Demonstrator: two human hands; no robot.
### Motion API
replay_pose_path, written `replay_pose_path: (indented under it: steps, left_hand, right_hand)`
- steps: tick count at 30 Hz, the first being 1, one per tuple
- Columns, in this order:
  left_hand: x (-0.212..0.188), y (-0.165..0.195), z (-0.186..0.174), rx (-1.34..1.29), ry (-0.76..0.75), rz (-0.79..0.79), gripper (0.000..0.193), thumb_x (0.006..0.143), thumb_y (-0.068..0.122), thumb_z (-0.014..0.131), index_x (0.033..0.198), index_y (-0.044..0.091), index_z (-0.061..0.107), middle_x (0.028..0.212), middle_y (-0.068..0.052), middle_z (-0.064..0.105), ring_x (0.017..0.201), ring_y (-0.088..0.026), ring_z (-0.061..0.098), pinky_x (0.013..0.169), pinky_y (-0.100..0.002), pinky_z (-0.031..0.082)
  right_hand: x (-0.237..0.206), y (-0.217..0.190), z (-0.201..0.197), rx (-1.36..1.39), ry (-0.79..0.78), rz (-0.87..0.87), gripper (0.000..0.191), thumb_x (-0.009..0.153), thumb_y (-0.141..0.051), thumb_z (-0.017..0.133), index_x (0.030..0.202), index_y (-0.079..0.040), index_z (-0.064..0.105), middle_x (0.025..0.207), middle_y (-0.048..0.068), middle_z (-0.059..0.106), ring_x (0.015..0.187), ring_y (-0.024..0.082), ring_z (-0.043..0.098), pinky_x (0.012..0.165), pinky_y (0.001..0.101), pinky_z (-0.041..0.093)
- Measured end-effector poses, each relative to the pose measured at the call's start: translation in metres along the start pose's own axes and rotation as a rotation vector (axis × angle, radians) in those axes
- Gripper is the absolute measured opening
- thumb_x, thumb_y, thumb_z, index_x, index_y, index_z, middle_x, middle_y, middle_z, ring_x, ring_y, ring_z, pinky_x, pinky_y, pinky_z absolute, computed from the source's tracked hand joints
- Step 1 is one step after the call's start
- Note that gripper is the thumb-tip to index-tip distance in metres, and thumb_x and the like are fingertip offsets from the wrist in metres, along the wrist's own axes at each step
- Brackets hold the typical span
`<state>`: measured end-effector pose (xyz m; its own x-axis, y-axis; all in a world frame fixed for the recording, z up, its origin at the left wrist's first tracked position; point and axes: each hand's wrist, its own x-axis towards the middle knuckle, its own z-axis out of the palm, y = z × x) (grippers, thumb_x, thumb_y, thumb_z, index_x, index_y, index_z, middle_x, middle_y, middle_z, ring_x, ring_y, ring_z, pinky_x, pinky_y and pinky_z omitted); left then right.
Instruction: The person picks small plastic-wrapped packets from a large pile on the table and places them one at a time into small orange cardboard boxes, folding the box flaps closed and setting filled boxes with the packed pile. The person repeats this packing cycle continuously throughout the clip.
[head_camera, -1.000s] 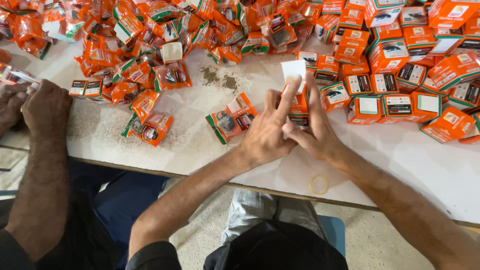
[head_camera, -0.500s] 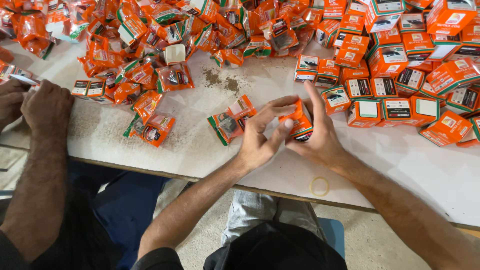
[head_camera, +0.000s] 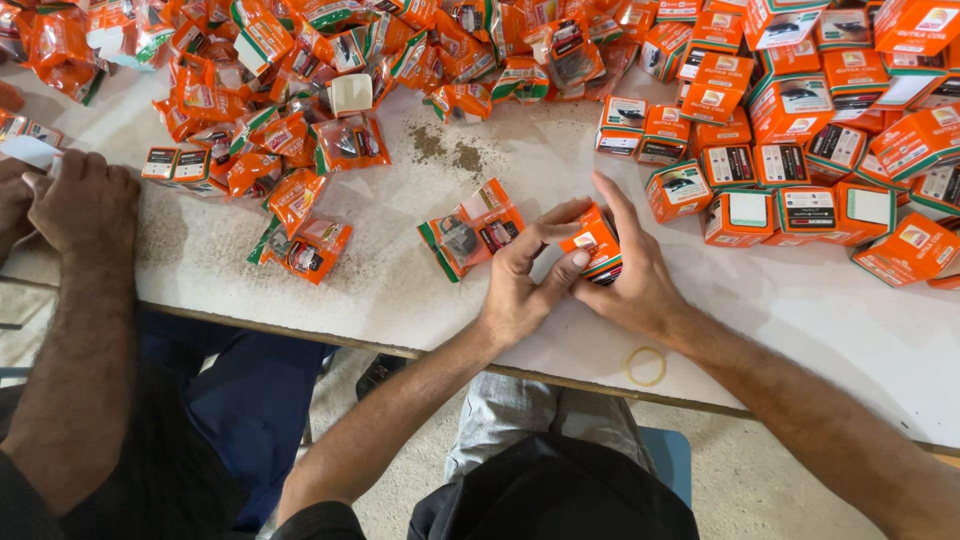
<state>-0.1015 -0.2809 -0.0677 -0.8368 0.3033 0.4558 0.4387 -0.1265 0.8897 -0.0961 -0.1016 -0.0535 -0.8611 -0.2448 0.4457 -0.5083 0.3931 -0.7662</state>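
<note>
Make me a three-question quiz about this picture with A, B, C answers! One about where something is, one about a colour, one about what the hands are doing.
1. Where does the thin yellow rubber band lie?
A. on the white table near its front edge
B. on the floor
C. on a box

2. What colour are most of the small cardboard boxes?
A. blue
B. orange
C. black

3. What are the left hand and right hand doing?
A. resting flat
B. holding one small orange box together
C. holding nothing

Answers: 1 A, it lies on bare tabletop by the right wrist. 2 B, orange covers the heap. 3 B, fingers of both hands wrap it.
</note>
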Motion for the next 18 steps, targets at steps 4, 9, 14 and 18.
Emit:
replay_pose_path:
  steps: [4, 9, 14, 18]
  left_hand:
    - [0.000, 0.003, -0.002, -0.055, 0.017, -0.067, 0.020, 0.105, 0.009, 0.065, 0.123, 0.000, 0.063, 0.152, -0.019, 0.056, 0.141, -0.022, 0.056, 0.117, -0.036, 0.048]
    - [0.008, 0.011, -0.029, -0.395, 0.171, -0.211, 0.020, 0.107, 0.014, 0.062, 0.120, 0.000, 0.063, 0.131, -0.012, 0.066, 0.115, -0.020, 0.066, 0.100, -0.036, 0.059]
    - [0.008, 0.026, -0.045, -0.429, 0.050, -0.529, 0.023, 0.109, 0.020, 0.062, 0.115, -0.002, 0.064, 0.100, -0.007, 0.070, 0.090, -0.015, 0.067, 0.077, -0.034, 0.060]
    - [0.004, 0.043, -0.058, 0.732, -0.026, -0.122, 0.018, 0.102, 0.018, 0.067, 0.115, 0.005, 0.069, 0.095, -0.011, 0.071, 0.078, -0.024, 0.069, 0.068, -0.037, 0.056]
  right_hand:
    - [0.005, -0.012, 0.001, -0.004, -0.052, 0.068, 0.111, 0.076, -0.011, 0.082, 0.163, -0.005, 0.014, 0.130, 0.023, 0.061, 0.119, 0.035, 0.066, 0.101, 0.0436, 0.054]
    - [0.022, -0.017, -0.024, -0.192, -0.223, -0.351, 0.137, 0.057, -0.037, 0.093, 0.161, -0.005, 0.011, 0.149, 0.038, 0.042, 0.139, 0.047, 0.045, 0.111, 0.0500, 0.042]
    - [0.019, -0.010, -0.021, -0.256, -0.257, -0.429, 0.084, 0.080, -0.013, 0.080, 0.155, -0.009, 0.042, 0.147, 0.021, 0.057, 0.136, 0.037, 0.057, 0.113, 0.0442, 0.051]
    - [0.015, -0.004, -0.016, -0.177, -0.164, -0.234, 0.060, 0.082, -0.023, 0.082, 0.134, -0.004, 0.059, 0.129, 0.015, 0.067, 0.121, 0.035, 0.066, 0.102, 0.0431, 0.054]
